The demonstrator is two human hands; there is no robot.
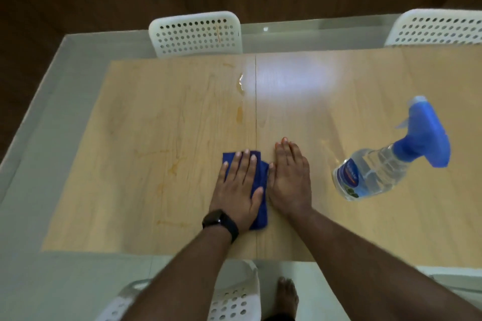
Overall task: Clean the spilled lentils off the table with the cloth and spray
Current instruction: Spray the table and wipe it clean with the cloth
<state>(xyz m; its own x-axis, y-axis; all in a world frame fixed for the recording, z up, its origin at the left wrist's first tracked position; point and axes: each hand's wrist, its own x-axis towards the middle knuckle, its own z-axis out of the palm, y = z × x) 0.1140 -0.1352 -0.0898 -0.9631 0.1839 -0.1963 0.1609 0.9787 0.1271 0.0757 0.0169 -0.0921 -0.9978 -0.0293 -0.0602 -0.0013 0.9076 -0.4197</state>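
Left hand grip: the left hand lies flat with fingers straight and spread, palm pressing down on the cloth; nothing is curled round it.
Right hand grip: the right hand also lies flat, fingers straight and close together, palm down on the bare table just right of the cloth, its thumb side touching or nearly touching the cloth's edge; it holds nothing.
Wrist: a dark watch sits on the left wrist.
Cloth: the blue cloth, folded, lies under the left hand near the middle of the table's near half, showing beyond the fingertips and along the thumb side.
Spray: the spray bottle, clear with a blue trigger head and a blue label, stands on the table to the right of the right hand, apart from it.
Spill: orange-yellow smears mark the wood left of the cloth, and more streaks with a wet patch run toward the far edge along the centre seam. Separate lentils cannot be made out.
Table: a light wooden table with a seam down its middle and a bright glare on the far part.
Chairs: white perforated chairs stand at the far side, at the far right, and at the near edge.
Floor: a bare foot shows below the near edge.
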